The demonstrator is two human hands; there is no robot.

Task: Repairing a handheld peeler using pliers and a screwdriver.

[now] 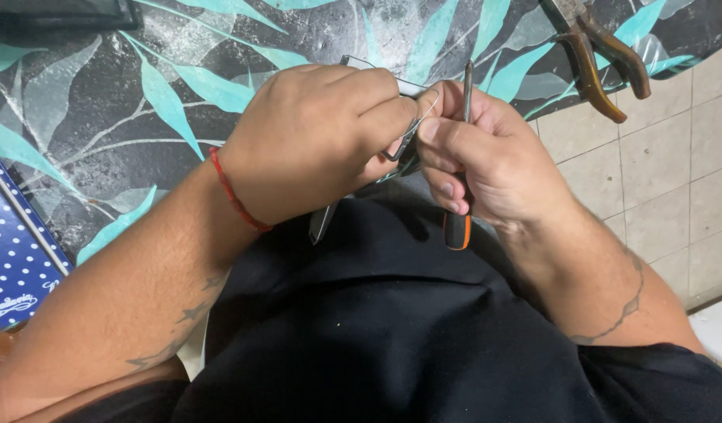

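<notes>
My left hand (314, 137), with a red string band at the wrist, grips a flat grey metal-edged device (323, 221) whose far corner shows above the knuckles. My right hand (478, 153) holds a screwdriver (458, 227) with a black and orange handle, its thin shaft pointing up past the thumb. The thumb and forefinger of both hands meet over a small thin metal piece (408, 137) at the device's edge. Both hands hover above my lap in dark clothing. Most of the device is hidden by the left hand.
A table covered with a dark cloth with teal leaf print (141, 94) lies beyond the hands. Brown-handled pliers (600, 59) rest at its right edge. A blue dotted box (12, 251) sits at the left. Beige floor tiles (658, 172) show on the right.
</notes>
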